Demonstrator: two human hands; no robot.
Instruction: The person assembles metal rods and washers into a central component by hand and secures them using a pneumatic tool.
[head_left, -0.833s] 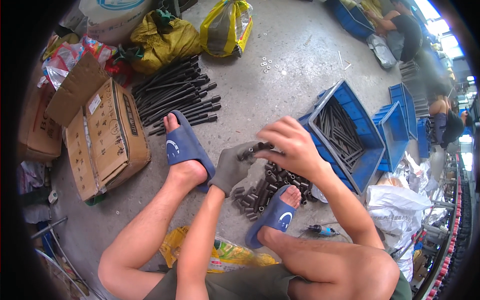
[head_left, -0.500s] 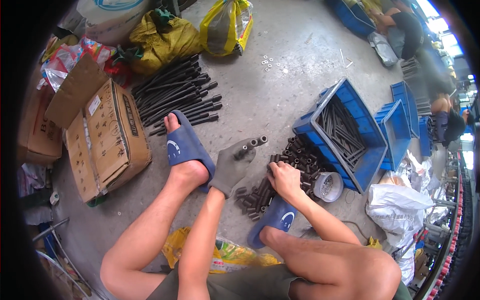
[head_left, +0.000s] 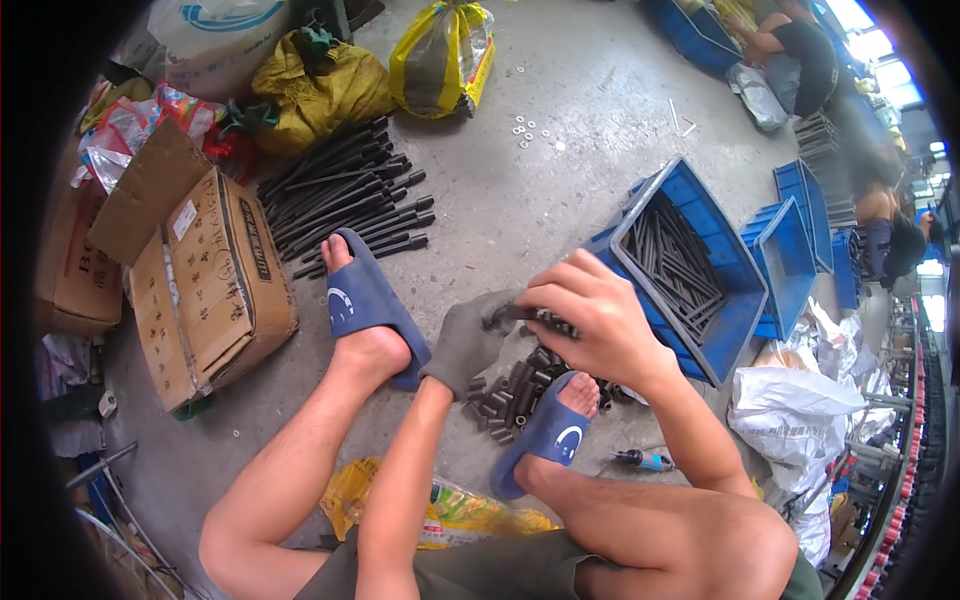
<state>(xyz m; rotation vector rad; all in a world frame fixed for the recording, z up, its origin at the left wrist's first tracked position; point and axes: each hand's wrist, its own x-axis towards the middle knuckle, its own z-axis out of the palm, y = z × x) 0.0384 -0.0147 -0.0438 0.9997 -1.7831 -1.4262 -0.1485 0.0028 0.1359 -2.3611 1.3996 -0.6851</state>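
My left hand (head_left: 467,345) wears a grey glove and is closed round a few dark metal sleeves (head_left: 505,316) in front of me. Bare, my right hand (head_left: 600,318) has its fingers bent against the ends of those sleeves. Whether it holds a sleeve of its own is hidden behind the fingers. Below both hands a heap of short dark sleeves (head_left: 512,393) lies on the concrete floor, beside my right sandal (head_left: 552,440). My right hand and forearm cover part of the heap.
Dark rods (head_left: 340,195) lie bundled beyond my left sandal (head_left: 365,300), next to an open cardboard box (head_left: 215,290). A blue crate (head_left: 745,310) of rods stands at the right. Near my right knee lies a black-and-blue tool (head_left: 645,460). A co-worker (head_left: 800,60) sits far right.
My right hand has lifted from the sleeve heap and moved up to the sleeves in my left hand. The white tub is now hidden, and the black-and-blue tool has come into sight.
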